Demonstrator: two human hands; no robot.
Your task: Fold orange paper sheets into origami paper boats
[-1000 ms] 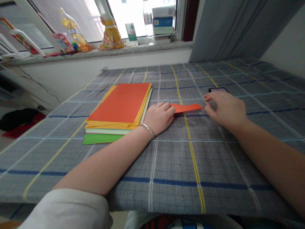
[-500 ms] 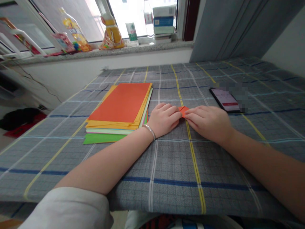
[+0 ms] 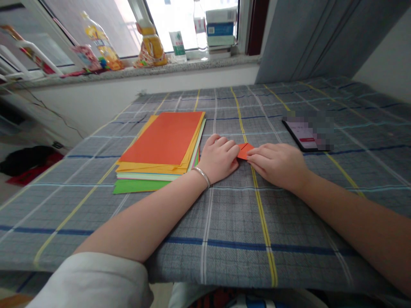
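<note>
A small folded piece of orange paper [image 3: 244,150] lies on the plaid cloth between my two hands. My left hand [image 3: 220,158], with a silver bangle at the wrist, has its fingers curled at the paper's left edge. From the other side, my right hand [image 3: 276,164] pinches the paper's right edge with thumb and fingers pressed together. A dark slit or crease line crosses the paper's upper face. Parts of its left and right ends are hidden under my fingers.
Left of my hands lies a stack of coloured paper [image 3: 163,137], orange on top. A phone [image 3: 303,136] rests to the right on the plaid tablecloth [image 3: 231,222]. Behind, the windowsill [image 3: 212,62] carries bottles, a tube and boxes [image 3: 220,29].
My left hand has drawn slightly back to the left, so more of the orange paper shows. My right hand has shifted a little left with it.
</note>
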